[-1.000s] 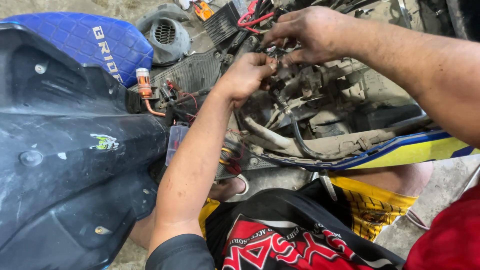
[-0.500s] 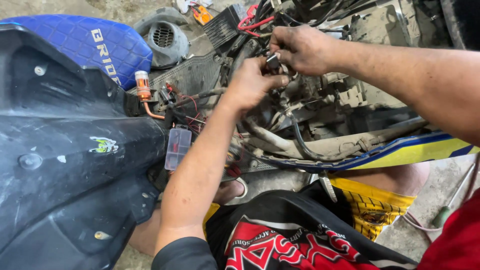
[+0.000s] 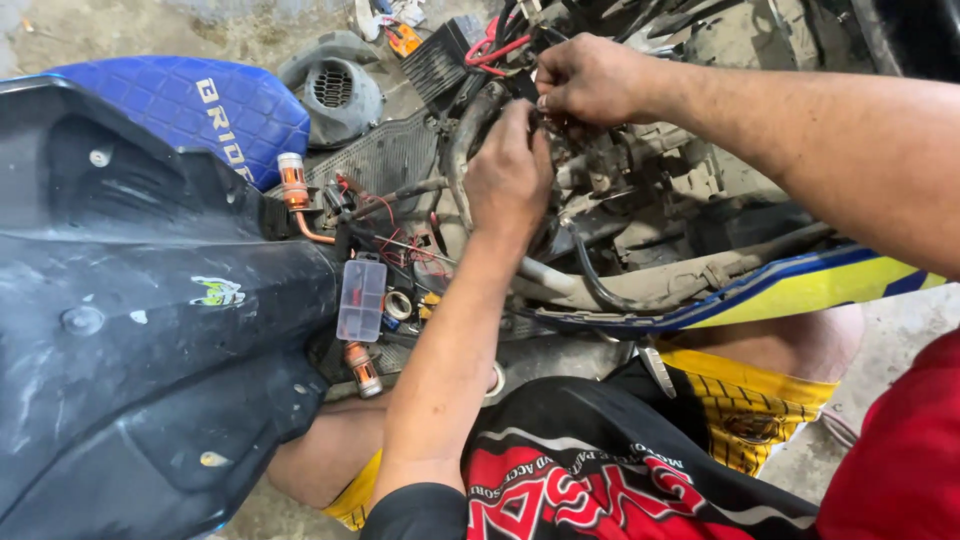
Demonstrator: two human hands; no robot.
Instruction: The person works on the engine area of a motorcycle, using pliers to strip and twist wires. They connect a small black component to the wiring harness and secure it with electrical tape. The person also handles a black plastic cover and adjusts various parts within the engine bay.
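Note:
My left hand reaches into the dusty engine bay of a stripped scooter, fingers curled around a small part among hoses and wires; the part itself is hidden. My right hand sits just above it, fingers pinched on the same cluster of wiring near red cables. What exactly each hand grips cannot be made out. A thick grey hose runs down beside my left hand.
A large black body panel fills the left. A blue quilted seat lies behind it. A small clear plastic box, an orange-capped part and a grey fan cover lie nearby. Blue-yellow fairing runs along the right.
The view has shifted so the hands sit higher and more to the right. Both hands have closed in together on the same spot in the wiring.

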